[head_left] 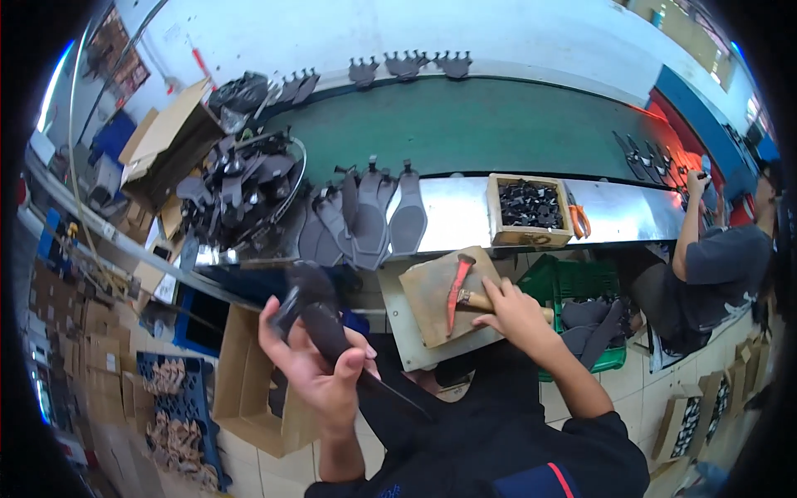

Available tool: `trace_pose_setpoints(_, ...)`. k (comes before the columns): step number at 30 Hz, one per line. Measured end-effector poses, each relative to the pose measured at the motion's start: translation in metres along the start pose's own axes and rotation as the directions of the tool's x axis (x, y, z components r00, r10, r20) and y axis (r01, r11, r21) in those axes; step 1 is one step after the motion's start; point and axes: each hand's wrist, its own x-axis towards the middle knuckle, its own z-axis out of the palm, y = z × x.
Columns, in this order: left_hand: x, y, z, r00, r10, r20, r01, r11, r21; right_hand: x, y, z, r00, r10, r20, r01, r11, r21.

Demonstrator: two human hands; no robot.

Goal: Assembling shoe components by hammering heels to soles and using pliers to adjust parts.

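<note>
The left hand (320, 365) is curled tight around a long dark rubbery shoe piece (328, 332), held up near the body. At three o'clock, the right hand (510, 311) grips the wooden handle of a red-headed hammer (457, 290) lying on a brown worn board (432, 303). At twelve o'clock sits a small wooden box of black bits (530, 212). An open cardboard box (245, 382) stands at nine o'clock.

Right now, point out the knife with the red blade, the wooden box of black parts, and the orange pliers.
knife with the red blade (456, 292): head view, on the middle of the blade.
wooden box of black parts (531, 237): head view, on its front wall.
orange pliers (579, 221): head view, on the handles.
</note>
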Motion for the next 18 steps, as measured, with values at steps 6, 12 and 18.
trace_pose_setpoints(6, -0.009, -0.107, 0.069, 0.926, -0.369, 0.08, 0.366, 0.929, 0.051, -0.057, 0.045, -0.002, 0.974, 0.227, -0.013, -0.202, 0.891, 0.406)
trace_pose_setpoints(12, -0.019, -0.194, 0.095, 0.946, -0.237, 0.221, -0.191, 0.143, 0.971, -0.133, 0.068, 0.013, 0.774, 0.621, -0.122, -0.245, 0.472, 0.847)
trace_pose_setpoints(18, 0.06, -0.161, 0.164, 0.841, -0.104, 0.531, -0.423, 0.484, 0.766, -0.166, 0.068, 0.005, 0.671, 0.683, 0.291, -0.259, -0.152, 0.954)
